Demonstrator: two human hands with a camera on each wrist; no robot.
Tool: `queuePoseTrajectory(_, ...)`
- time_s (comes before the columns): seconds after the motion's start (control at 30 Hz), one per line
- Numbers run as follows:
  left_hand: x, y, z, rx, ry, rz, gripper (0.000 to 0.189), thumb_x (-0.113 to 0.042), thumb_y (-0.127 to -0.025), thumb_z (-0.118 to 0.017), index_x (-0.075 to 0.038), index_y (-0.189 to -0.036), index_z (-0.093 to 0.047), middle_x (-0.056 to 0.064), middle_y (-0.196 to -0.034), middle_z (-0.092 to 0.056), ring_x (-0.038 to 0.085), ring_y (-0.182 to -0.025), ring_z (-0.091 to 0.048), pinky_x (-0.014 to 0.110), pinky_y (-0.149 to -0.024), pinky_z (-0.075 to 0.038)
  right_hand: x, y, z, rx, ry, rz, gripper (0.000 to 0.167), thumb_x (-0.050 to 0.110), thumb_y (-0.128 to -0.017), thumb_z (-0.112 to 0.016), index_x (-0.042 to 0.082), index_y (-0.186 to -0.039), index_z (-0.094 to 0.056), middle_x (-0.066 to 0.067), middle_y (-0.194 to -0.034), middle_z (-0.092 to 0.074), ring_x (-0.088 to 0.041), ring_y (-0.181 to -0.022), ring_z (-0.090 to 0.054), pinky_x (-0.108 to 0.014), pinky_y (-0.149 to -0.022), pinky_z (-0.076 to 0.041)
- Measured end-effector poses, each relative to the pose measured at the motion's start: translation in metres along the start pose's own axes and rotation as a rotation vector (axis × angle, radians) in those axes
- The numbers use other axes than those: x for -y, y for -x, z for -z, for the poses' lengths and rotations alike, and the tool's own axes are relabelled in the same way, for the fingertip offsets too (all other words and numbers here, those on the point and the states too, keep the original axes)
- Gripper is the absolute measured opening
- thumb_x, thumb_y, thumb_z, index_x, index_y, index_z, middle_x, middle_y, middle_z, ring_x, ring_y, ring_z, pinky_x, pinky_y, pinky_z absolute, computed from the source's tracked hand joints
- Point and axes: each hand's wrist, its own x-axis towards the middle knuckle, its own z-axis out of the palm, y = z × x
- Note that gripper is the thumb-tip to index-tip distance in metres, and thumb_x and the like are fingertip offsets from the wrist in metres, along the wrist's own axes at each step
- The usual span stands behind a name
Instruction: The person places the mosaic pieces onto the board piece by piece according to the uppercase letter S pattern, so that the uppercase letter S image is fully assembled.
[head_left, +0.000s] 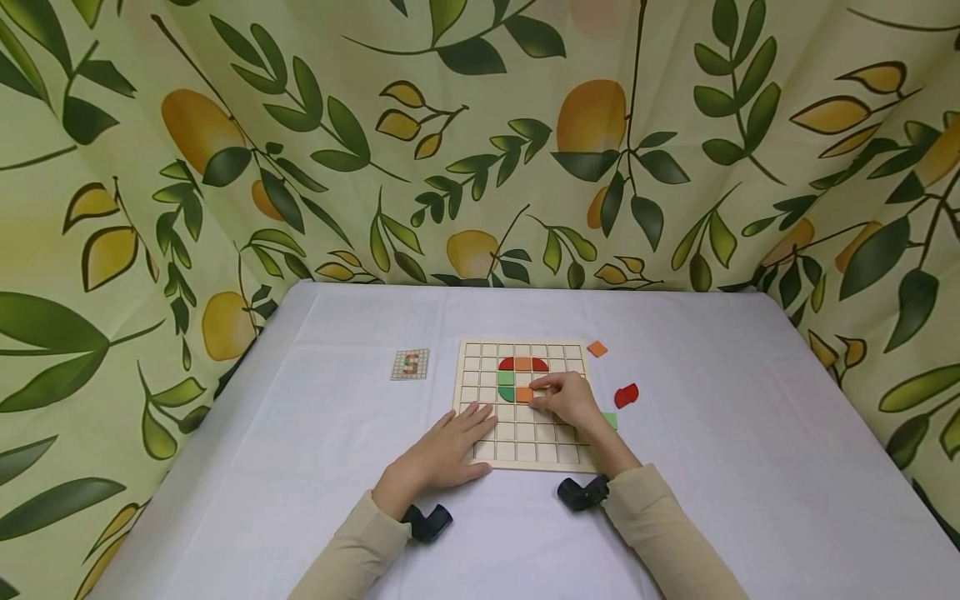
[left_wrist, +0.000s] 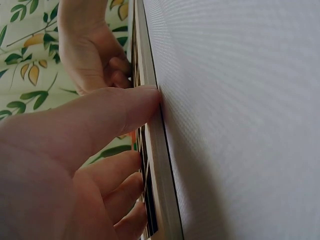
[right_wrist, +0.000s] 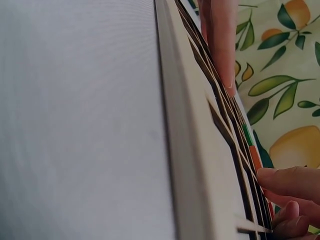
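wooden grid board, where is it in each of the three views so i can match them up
Head: board, low centre, seen from above.
Left wrist: board, edge-on, a narrow strip down the middle.
Right wrist: board, edge-on, slanting from top centre to bottom.
Shared landmark: the left hand, at the board in all three.

the worktop [head_left: 247, 508] is spread with a white cloth [head_left: 345, 321] showing faint creases. a pale wooden board [head_left: 543, 454] ruled into squares lies flat near the middle. left of it, near its far corner, lies a small card [head_left: 409, 364] printed with a grid and a coloured figure. along the board's right side lie an orange tile [head_left: 597, 349] by the far corner, red pieces [head_left: 626, 396] lying together farther out, and a light green piece [head_left: 611, 420], only partly visible.
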Motion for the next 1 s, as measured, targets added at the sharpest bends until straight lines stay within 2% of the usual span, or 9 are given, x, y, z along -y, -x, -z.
queuePoseTrajectory(0.3,0.001,0.000,-0.001,0.006,0.000,0.008,0.068,-0.036,-0.092,-0.059,-0.014,-0.151,-0.033,0.003,-0.162,-0.026,0.025,-0.153,-0.019,0.051,-0.123,-0.022,-0.001,0.002,0.001,0.016,-0.026,-0.032,0.028,0.009,-0.077,-0.078,0.002,-0.104,-0.074,0.003,-0.060,-0.041,-0.011,-0.058,-0.038,-0.020,-0.050,-0.029)
queuePoseTrajectory(0.7,0.000,0.000,0.000,0.002,-0.002,0.006,0.068,-0.035,-0.092,-0.059,-0.013,-0.151,-0.033,0.004,-0.162,-0.026,0.026,-0.153,-0.020,0.052,-0.123,-0.022,-0.003,0.009,0.012,0.046,-0.006,0.034,0.027,0.010,-0.080,-0.075,0.000,-0.105,-0.072,0.003,-0.061,-0.044,-0.010,-0.056,-0.040,-0.020,-0.048,-0.031)
queuePoseTrajectory(1.0,0.000,0.000,0.000,-0.007,-0.001,-0.005,0.068,-0.034,-0.092,-0.060,-0.012,-0.150,-0.034,0.005,-0.161,-0.027,0.027,-0.152,-0.021,0.052,-0.122,-0.022,-0.001,0.013,0.026,0.075,-0.002,0.037,0.027,0.012,-0.082,-0.074,0.001,-0.106,-0.072,0.002,-0.063,-0.044,-0.011,-0.060,-0.042,-0.021,-0.050,-0.032)
